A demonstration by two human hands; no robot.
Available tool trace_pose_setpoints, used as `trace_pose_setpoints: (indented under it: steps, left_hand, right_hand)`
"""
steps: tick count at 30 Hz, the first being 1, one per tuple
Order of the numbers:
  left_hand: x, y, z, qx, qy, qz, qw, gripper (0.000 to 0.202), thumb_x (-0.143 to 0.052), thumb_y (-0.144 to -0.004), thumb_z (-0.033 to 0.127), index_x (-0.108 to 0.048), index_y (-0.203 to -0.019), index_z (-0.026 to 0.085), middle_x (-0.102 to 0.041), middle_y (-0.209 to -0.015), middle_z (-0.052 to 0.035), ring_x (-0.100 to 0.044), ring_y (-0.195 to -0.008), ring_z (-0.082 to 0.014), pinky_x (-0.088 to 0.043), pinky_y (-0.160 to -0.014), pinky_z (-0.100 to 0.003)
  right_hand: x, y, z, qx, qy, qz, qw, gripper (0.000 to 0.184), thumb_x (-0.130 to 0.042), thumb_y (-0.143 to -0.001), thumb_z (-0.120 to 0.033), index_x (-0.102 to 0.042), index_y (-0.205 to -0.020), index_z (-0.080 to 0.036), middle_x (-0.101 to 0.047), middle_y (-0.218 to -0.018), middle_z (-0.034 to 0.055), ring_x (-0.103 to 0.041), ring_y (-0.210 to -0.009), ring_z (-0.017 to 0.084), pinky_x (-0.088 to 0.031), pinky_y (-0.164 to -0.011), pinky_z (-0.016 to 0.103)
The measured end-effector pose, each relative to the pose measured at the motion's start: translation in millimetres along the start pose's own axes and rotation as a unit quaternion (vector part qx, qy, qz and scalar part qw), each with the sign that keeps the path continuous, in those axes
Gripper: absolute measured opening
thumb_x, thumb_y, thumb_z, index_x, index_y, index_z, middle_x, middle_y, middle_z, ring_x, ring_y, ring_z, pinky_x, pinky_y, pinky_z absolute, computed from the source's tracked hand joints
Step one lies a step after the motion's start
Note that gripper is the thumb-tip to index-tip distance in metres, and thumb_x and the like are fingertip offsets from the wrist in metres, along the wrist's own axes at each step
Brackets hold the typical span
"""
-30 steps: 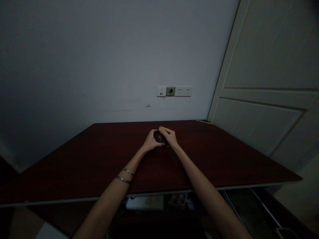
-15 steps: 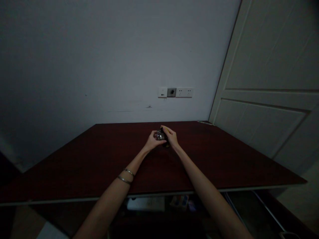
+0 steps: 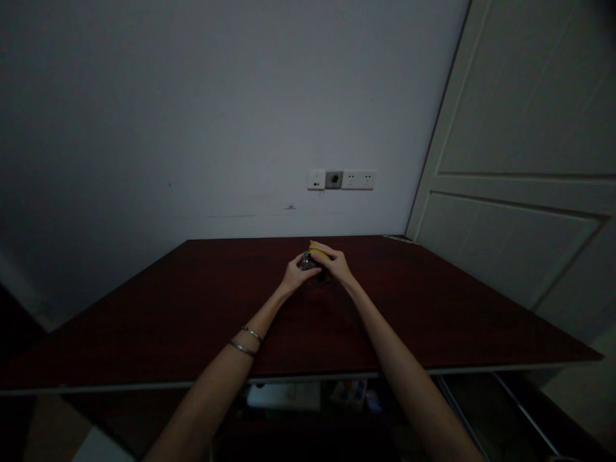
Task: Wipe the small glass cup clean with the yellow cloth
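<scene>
Over the far middle of the dark red table, my two hands meet. My left hand is closed around a small shiny, see-through, dark-looking object, perhaps glass; its kind is too small and dim to make out. Pressed against the upper right of that object is a yellow piece, like a cloth or sponge, pinched in my right hand. Something dark shows beneath the hands, too dim to name. Two bracelets circle my left forearm.
Behind the table rises a pale wall with a row of sockets and a switch plate. A white panelled door borders the right side. Under the table's front edge sit a white flat item and a colourful box.
My right hand has turned and shifted slightly right, and more of the yellow piece shows over the shiny object. My left hand keeps its hold. The view has shifted a little.
</scene>
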State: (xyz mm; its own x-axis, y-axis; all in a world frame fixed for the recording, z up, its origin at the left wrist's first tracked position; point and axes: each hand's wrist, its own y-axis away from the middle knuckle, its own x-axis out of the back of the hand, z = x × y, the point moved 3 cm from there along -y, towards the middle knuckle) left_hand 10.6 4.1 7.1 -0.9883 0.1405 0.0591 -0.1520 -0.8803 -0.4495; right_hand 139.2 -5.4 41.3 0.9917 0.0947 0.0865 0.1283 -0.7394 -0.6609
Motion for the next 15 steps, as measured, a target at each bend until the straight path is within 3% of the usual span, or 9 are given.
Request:
trace_pose_setpoints:
  steps: [5,7,10,12,15]
  left_hand:
    - [0.5,0,-1,0.001,-0.006,0.02,1.0,0.058,-0.077,-0.051,0.022,-0.055,-0.103,0.011,-0.064,-0.098,-0.0082,-0.059,-0.09,-0.0212,-0.048,-0.082,-0.035]
    - [1.7,-2,-7,0.01,-0.002,0.021,1.0,0.06,-0.077,-0.052,0.025,-0.054,-0.105,0.011,-0.064,-0.096,-0.0079,-0.06,-0.085,-0.02,-0.05,-0.076,-0.034]
    - [3.8,-6,-19,0.03,0.006,0.014,0.999,0.064,-0.076,-0.052,0.027,-0.05,-0.108,0.011,-0.063,-0.093,-0.008,-0.06,-0.078,-0.0182,-0.051,-0.068,-0.032]
    - [4.9,-8,-25,0.025,0.012,0.009,1.0,0.065,-0.076,-0.051,0.025,-0.049,-0.108,0.01,-0.063,-0.093,-0.0084,-0.06,-0.079,-0.0178,-0.05,-0.072,-0.032]
    - [5.2,-9,-25,-0.002,-0.009,0.006,1.0,0.065,-0.077,-0.05,0.024,-0.049,-0.106,0.01,-0.062,-0.097,-0.0096,-0.059,-0.086,-0.0189,-0.047,-0.079,-0.033]
  right_hand:
    - [-1,0,11,-0.031,-0.002,0.102,0.994,0.037,-0.063,-0.067,-0.043,-0.067,-0.097,-0.02,-0.063,-0.109,0.0059,-0.056,-0.107,0.022,-0.038,-0.098,0.039]
    - [-4,1,8,-0.015,0.009,0.082,0.996,0.034,-0.064,-0.067,-0.041,-0.068,-0.095,-0.022,-0.062,-0.112,0.0052,-0.054,-0.109,0.022,-0.038,-0.098,0.039]
    - [-7,4,1,0.021,0.043,-0.006,0.999,0.026,-0.068,-0.064,-0.036,-0.07,-0.088,-0.025,-0.06,-0.116,0.003,-0.049,-0.116,0.022,-0.034,-0.101,0.039]
    - [-8,5,-3,0.034,0.061,-0.046,0.996,0.024,-0.068,-0.064,-0.033,-0.07,-0.087,-0.027,-0.06,-0.115,0.0023,-0.046,-0.118,0.023,-0.033,-0.101,0.04]
    - [-6,6,-2,0.03,0.078,-0.037,0.996,0.024,-0.067,-0.066,-0.033,-0.07,-0.089,-0.027,-0.06,-0.115,0.0025,-0.05,-0.114,0.022,-0.036,-0.099,0.039]
